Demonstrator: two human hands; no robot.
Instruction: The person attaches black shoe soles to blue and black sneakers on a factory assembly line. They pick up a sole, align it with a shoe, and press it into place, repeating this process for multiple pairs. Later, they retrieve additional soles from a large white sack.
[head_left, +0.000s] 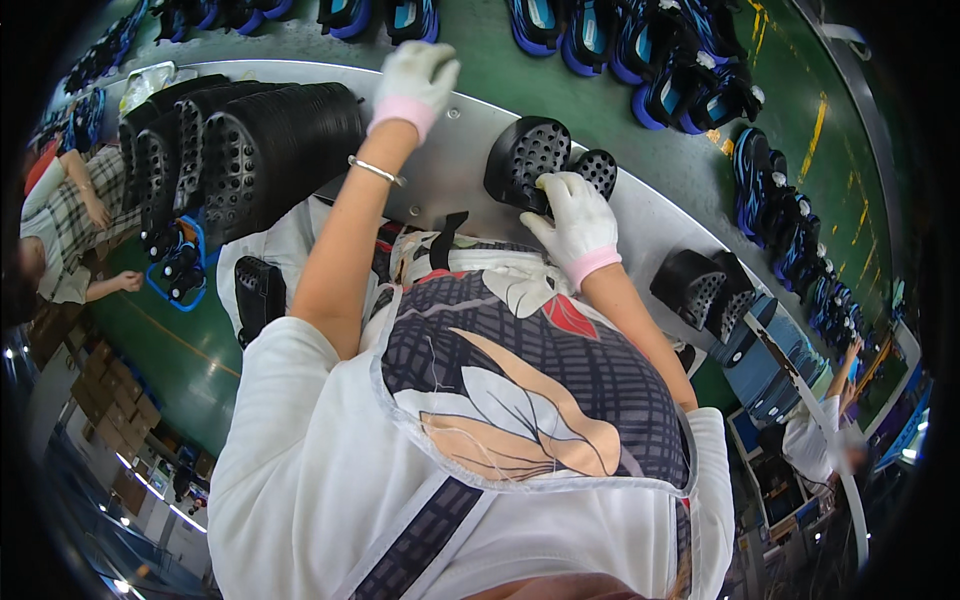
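My left hand (415,88), in a white glove with a pink cuff, is raised over the far rim of the grey metal surface. Its fingers are bent but apart, and I see nothing in them. My right hand (578,222), gloved alike, grips the near edge of a black perforated insole (532,158), with thumb and fingers closed on it. A smaller rounded perforated black part (597,171) shows just right of it; whether it belongs to the same piece I cannot tell. To the left of my left hand, a thick stack of black insoles (285,140) lies on its side.
The metal surface (445,160) curves across in front of me. More black pieces (700,285) lie at its right end. Beyond it, blue-and-black shoes (590,45) stand in rows on a green surface. Other people work at far left (75,215) and far right (815,440).
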